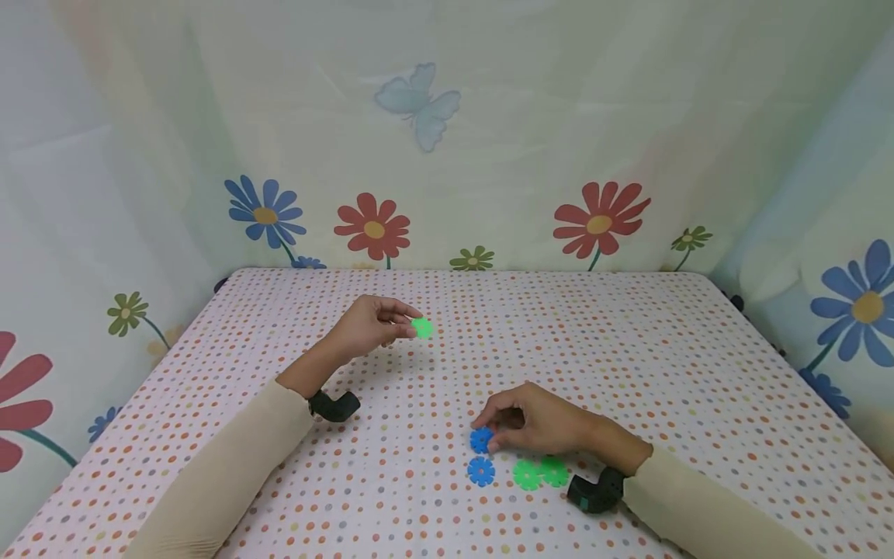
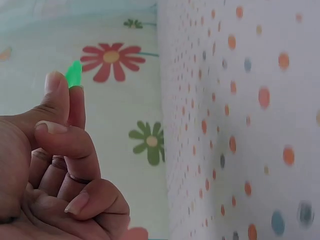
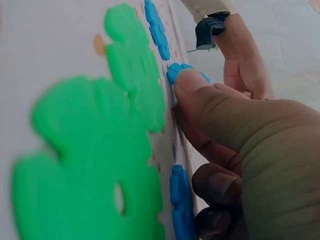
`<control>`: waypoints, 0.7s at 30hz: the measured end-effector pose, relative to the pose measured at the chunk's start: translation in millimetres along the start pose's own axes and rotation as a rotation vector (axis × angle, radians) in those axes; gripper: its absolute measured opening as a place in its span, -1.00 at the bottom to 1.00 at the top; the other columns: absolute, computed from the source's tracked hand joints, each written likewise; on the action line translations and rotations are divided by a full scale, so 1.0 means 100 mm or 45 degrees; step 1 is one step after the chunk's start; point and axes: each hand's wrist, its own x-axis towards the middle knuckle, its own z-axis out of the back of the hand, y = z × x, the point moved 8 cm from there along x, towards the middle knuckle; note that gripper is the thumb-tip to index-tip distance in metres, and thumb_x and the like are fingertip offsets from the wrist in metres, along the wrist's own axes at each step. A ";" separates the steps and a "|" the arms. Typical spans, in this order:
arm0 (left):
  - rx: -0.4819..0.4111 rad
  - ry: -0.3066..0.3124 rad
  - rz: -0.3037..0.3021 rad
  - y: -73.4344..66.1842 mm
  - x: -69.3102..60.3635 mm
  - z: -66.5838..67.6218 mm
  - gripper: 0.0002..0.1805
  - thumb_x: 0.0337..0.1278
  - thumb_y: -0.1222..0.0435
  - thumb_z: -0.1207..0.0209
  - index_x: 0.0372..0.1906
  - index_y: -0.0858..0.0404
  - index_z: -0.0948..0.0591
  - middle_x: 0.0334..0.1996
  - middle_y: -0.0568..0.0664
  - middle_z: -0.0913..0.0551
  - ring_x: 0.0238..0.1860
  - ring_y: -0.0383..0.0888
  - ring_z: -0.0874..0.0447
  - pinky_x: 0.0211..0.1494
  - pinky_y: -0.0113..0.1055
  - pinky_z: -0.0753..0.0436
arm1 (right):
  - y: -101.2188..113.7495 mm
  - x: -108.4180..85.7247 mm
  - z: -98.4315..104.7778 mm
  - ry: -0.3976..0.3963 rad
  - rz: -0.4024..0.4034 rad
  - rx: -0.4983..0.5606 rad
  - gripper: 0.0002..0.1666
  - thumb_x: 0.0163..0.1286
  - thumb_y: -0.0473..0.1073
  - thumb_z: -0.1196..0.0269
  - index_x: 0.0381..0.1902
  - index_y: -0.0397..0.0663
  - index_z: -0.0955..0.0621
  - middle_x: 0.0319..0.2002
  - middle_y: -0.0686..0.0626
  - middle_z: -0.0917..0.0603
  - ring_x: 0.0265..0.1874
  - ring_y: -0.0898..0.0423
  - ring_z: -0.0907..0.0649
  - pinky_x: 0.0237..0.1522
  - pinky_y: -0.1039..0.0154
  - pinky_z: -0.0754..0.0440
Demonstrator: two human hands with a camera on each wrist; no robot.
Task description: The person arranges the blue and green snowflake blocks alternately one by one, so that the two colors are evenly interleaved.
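My left hand (image 1: 370, 330) is held above the table toward the back, its thumb and a finger pinching a green notched plastic disc (image 1: 422, 328). In the left wrist view this green disc (image 2: 74, 74) appears edge-on between the fingertips. Low over the front of the table, my right hand (image 1: 541, 419) pinches a blue notched disc (image 1: 479, 440) between thumb and fingers. Nearer the front lies a second blue disc (image 1: 481, 471). Two green discs (image 1: 527, 475) lie beside the right wrist. Another blue disc (image 3: 181, 202), beneath the curled fingers, shows only in the right wrist view.
A white cloth with coloured dots covers the table (image 1: 391, 466). Around it hangs a flower-printed curtain (image 1: 489, 155), at the back and both sides. Each wrist wears a small black camera (image 1: 335, 406).
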 end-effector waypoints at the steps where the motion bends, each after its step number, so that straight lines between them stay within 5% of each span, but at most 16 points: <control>1: -0.007 -0.019 0.011 0.02 0.02 0.04 -0.72 0.16 0.27 -0.34 -0.01 0.20 -0.70 -0.29 0.03 -0.72 -0.44 -0.10 -0.49 -0.42 -0.33 -0.42 | 0.00 -0.01 0.01 -0.007 -0.002 0.002 -0.74 0.28 -0.01 -0.38 -0.07 0.20 -0.70 -0.25 0.15 -0.70 -0.42 0.34 -0.48 -0.38 0.42 -0.49; 10: 0.023 -0.075 0.045 0.19 0.19 0.16 -0.70 0.17 0.19 -0.35 0.01 0.12 -0.72 -0.23 0.03 -0.75 -0.16 0.11 -0.68 -0.22 -0.23 -0.57 | 0.03 -0.07 0.10 -0.087 0.085 -0.002 -0.72 0.27 -0.12 -0.38 -0.05 0.07 -0.73 -0.30 0.10 -0.72 -0.45 0.36 -0.53 -0.39 0.38 -0.59; 14: 0.022 -0.115 0.071 0.27 0.19 0.25 -0.70 0.18 0.22 -0.33 0.02 0.13 -0.71 -0.22 0.03 -0.73 -0.16 0.09 -0.68 -0.20 -0.21 -0.57 | 0.09 0.03 0.16 -0.095 0.121 -0.064 -0.72 0.27 -0.12 -0.39 -0.04 0.09 -0.73 -0.33 0.13 -0.72 -0.54 0.38 -0.43 -0.47 0.43 -0.47; 21: -0.004 -0.124 0.062 0.41 0.15 0.32 -0.72 0.21 0.26 -0.31 0.02 0.17 -0.64 -0.27 0.02 -0.69 -0.34 0.00 -0.59 -0.32 -0.28 -0.52 | 0.09 0.31 0.40 -0.185 -0.006 -0.204 -0.74 0.23 -0.13 -0.43 -0.09 0.13 -0.75 -0.39 0.15 -0.69 -0.59 0.30 -0.39 -0.52 0.42 -0.36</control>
